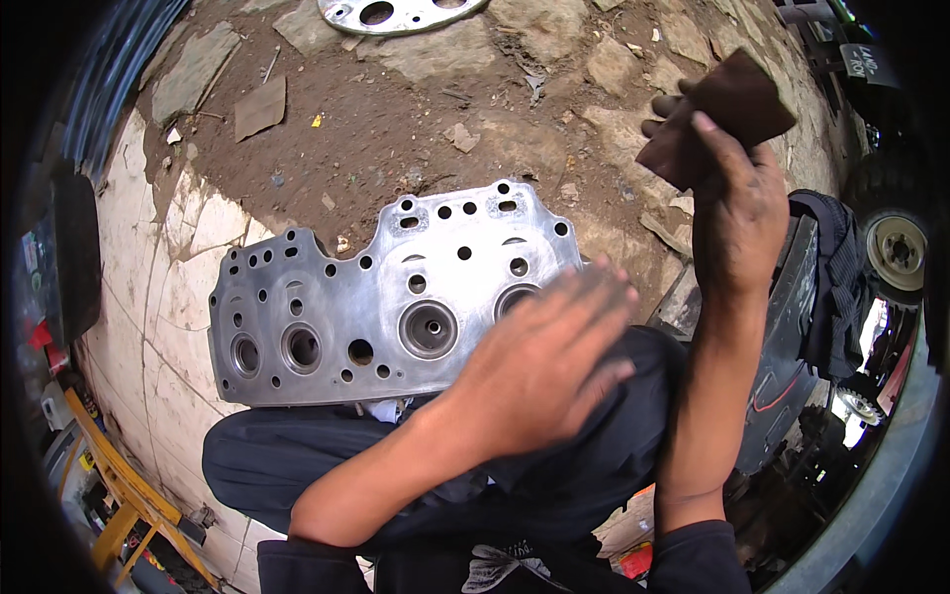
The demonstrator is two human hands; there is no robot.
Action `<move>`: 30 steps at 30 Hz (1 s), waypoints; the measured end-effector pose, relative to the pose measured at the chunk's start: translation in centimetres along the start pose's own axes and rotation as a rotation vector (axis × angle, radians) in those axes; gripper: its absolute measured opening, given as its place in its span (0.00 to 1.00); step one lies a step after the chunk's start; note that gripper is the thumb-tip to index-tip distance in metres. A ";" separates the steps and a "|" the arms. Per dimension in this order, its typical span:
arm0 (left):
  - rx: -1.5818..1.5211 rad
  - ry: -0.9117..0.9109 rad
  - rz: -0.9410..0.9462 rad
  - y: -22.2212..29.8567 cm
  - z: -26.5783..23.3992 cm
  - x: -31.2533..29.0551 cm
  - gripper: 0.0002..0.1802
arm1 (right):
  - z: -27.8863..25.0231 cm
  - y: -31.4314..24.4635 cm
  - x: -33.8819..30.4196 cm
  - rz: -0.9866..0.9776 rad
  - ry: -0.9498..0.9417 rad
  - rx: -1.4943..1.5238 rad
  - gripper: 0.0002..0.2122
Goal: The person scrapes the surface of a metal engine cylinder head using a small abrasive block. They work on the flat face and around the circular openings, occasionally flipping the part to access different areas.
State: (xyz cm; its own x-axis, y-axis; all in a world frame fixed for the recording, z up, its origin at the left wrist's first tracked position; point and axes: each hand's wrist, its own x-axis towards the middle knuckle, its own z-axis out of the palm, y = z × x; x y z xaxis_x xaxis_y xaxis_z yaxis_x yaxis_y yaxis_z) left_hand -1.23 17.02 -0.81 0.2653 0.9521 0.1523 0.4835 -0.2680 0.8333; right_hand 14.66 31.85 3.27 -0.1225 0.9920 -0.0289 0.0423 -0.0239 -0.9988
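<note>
A grey metal cylinder head [386, 297] with round valve seats and many bolt holes lies across my lap area, its flat face up. My left hand [549, 356] reaches over its right end, fingers stretched out and slightly blurred; whether the palm touches the metal I cannot tell. Part of one valve seat is hidden under those fingers. Raised at the upper right, my right hand [742, 198] grips a dark brown piece of sandpaper [740, 104], the thumb on its near side and fingertips showing behind it. The sandpaper is held well apart from the cylinder head.
A round metal plate with holes [396, 15] lies on the dirt and stones at the top. A brown scrap sheet [260, 109] sits at the upper left. To the right are a dark box [782, 346], a striped cloth [836, 277] and a wheel [896, 246]. A yellow frame [129, 485] stands lower left.
</note>
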 end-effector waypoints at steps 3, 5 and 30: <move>0.082 0.256 -0.033 -2.4 -1.1 0.1 0.18 | 0.2 -0.8 -0.5 0.171 -0.107 -0.212 0.16; -0.174 0.404 -0.381 -3.3 -2.7 0.2 0.14 | 0.2 -0.6 -0.5 0.178 -0.194 -0.229 0.17; -0.837 0.350 -0.449 -5.1 -9.8 0.0 0.12 | 6.6 1.0 -3.3 0.002 -0.317 -0.015 0.19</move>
State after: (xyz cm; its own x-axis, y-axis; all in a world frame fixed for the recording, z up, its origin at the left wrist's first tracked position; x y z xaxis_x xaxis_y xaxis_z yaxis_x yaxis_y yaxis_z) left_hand -11.83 19.85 0.13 -0.1222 0.9650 -0.2319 -0.2976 0.1873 0.9361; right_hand 8.60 27.75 2.15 -0.4252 0.9040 -0.0438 0.0571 -0.0214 -0.9981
